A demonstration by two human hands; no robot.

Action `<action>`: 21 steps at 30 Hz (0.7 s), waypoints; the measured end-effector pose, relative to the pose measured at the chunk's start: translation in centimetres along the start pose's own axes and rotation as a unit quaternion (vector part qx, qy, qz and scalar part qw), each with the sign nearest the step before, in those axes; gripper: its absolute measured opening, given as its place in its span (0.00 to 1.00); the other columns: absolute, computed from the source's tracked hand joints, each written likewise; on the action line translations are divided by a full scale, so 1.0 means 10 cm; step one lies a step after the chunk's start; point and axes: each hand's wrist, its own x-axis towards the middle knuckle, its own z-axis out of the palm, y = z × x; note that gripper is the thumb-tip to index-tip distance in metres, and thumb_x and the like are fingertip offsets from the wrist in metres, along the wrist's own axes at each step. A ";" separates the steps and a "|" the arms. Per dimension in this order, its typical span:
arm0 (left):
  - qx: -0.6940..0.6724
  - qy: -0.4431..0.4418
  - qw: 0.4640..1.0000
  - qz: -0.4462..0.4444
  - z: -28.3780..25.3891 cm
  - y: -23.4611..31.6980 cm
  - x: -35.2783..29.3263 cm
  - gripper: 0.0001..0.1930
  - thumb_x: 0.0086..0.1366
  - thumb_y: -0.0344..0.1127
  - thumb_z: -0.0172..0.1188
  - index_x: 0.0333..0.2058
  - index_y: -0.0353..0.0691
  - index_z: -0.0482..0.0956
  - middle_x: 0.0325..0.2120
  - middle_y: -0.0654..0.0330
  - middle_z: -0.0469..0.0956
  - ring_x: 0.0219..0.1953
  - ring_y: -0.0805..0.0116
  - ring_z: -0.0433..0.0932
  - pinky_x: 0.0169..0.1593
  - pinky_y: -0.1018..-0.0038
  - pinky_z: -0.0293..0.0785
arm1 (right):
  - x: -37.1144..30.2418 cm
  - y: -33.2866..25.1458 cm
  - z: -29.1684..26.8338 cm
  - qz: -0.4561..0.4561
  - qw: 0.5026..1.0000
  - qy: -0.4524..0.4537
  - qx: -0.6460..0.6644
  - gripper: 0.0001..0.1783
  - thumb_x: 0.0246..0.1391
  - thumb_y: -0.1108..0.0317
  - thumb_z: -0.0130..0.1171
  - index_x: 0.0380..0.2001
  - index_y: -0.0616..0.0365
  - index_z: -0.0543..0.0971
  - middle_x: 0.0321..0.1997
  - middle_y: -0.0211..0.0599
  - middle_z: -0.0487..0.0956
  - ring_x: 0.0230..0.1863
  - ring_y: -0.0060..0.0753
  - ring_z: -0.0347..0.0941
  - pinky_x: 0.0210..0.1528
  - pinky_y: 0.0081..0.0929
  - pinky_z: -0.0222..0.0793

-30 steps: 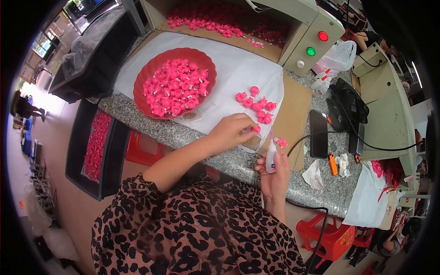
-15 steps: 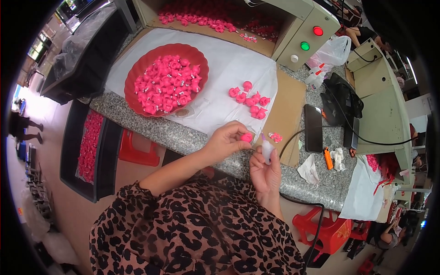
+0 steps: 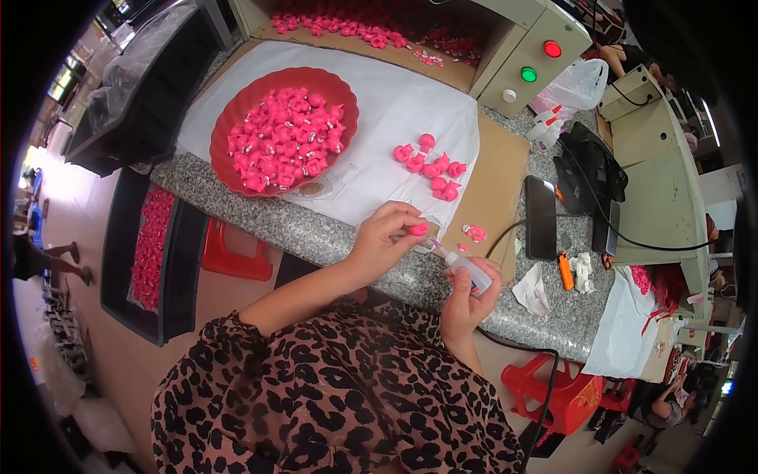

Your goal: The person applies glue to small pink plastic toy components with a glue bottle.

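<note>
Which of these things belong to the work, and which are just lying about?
Likely part of the work:
- pink piece, in the left hand
- white bottle, in the right hand
- red bowl

Apparently just lying about:
- dark phone
- crumpled tissue
- black bag

The figures (image 3: 286, 144) are pink, the blouse (image 3: 328, 387) leopard-print.

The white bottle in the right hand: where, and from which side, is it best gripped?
The bottle is probably best gripped by its wide body, from the lower right, as the right hand does. It tilts, its thin nozzle pointing up-left toward the pink piece, so that grip leaves the tip clear.
</note>
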 end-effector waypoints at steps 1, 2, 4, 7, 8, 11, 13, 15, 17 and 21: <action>0.000 0.001 1.000 -0.001 0.00 0.00 0.00 0.08 0.49 0.20 0.56 0.31 0.32 0.73 0.35 0.58 0.67 0.36 0.73 0.72 0.38 0.80 0.75 | 0.00 0.02 -0.01 -0.015 1.000 -0.011 -0.024 0.10 0.50 0.74 0.48 0.36 0.65 0.63 0.36 0.39 0.63 0.28 0.26 0.67 0.30 0.19 0.65; 0.012 0.002 1.000 0.005 -0.01 -0.01 -0.01 0.08 0.49 0.20 0.56 0.31 0.32 0.73 0.35 0.58 0.67 0.36 0.73 0.72 0.38 0.80 0.75 | 0.00 0.05 -0.02 -0.029 0.998 -0.022 -0.049 0.10 0.50 0.74 0.48 0.36 0.65 0.63 0.35 0.38 0.63 0.28 0.26 0.67 0.30 0.19 0.65; 0.021 0.002 1.000 0.012 -0.01 0.00 -0.01 0.09 0.49 0.20 0.56 0.31 0.33 0.74 0.35 0.58 0.67 0.36 0.73 0.72 0.37 0.80 0.75 | -0.01 0.09 -0.05 -0.046 0.996 -0.027 -0.072 0.10 0.50 0.74 0.48 0.36 0.66 0.63 0.35 0.38 0.62 0.28 0.26 0.67 0.30 0.19 0.66; 0.020 0.007 1.000 0.017 0.00 0.00 0.00 0.09 0.48 0.20 0.56 0.31 0.33 0.74 0.35 0.58 0.67 0.36 0.73 0.72 0.37 0.80 0.75 | -0.01 0.08 -0.06 -0.060 0.993 -0.031 -0.092 0.10 0.50 0.75 0.48 0.35 0.66 0.63 0.35 0.37 0.62 0.28 0.26 0.67 0.31 0.19 0.67; 0.019 0.007 1.000 0.018 0.00 0.00 0.00 0.09 0.48 0.20 0.56 0.31 0.33 0.74 0.35 0.58 0.67 0.35 0.73 0.72 0.37 0.80 0.75 | -0.01 0.07 -0.05 -0.057 0.994 -0.030 -0.089 0.10 0.50 0.75 0.48 0.35 0.66 0.63 0.35 0.37 0.62 0.28 0.26 0.67 0.31 0.19 0.67; 0.027 0.010 0.999 0.019 -0.01 0.01 -0.01 0.09 0.48 0.20 0.56 0.31 0.33 0.74 0.35 0.58 0.67 0.35 0.73 0.72 0.37 0.80 0.75 | -0.02 0.06 -0.02 -0.043 0.996 -0.028 -0.067 0.10 0.50 0.75 0.48 0.35 0.66 0.63 0.35 0.37 0.62 0.28 0.26 0.67 0.31 0.19 0.67; 0.031 0.009 0.999 0.021 -0.01 0.02 0.00 0.09 0.48 0.20 0.57 0.31 0.33 0.74 0.35 0.58 0.67 0.35 0.73 0.72 0.37 0.80 0.75 | -0.01 0.10 -0.05 -0.064 0.993 -0.032 -0.091 0.10 0.50 0.75 0.48 0.35 0.66 0.63 0.35 0.37 0.61 0.28 0.26 0.67 0.31 0.19 0.67; 0.030 0.011 0.999 0.024 0.00 0.02 0.00 0.09 0.48 0.20 0.57 0.31 0.33 0.74 0.34 0.58 0.68 0.35 0.73 0.72 0.36 0.80 0.75 | -0.01 0.11 -0.06 -0.084 0.989 -0.037 -0.113 0.10 0.49 0.76 0.48 0.35 0.66 0.63 0.35 0.37 0.61 0.28 0.26 0.67 0.31 0.19 0.67; 0.034 0.012 0.999 0.025 0.00 0.02 0.00 0.09 0.48 0.20 0.57 0.31 0.33 0.74 0.34 0.58 0.68 0.35 0.73 0.72 0.36 0.80 0.75 | -0.01 0.11 -0.06 -0.083 0.989 -0.036 -0.119 0.10 0.49 0.76 0.49 0.35 0.66 0.63 0.35 0.37 0.61 0.28 0.26 0.67 0.30 0.18 0.67; 0.033 0.014 0.999 0.029 0.00 0.02 0.00 0.09 0.48 0.20 0.57 0.30 0.33 0.74 0.33 0.58 0.68 0.34 0.73 0.72 0.36 0.81 0.75 | -0.02 0.12 -0.07 -0.085 0.988 -0.044 -0.125 0.10 0.49 0.76 0.49 0.35 0.66 0.63 0.34 0.37 0.61 0.27 0.25 0.67 0.30 0.18 0.67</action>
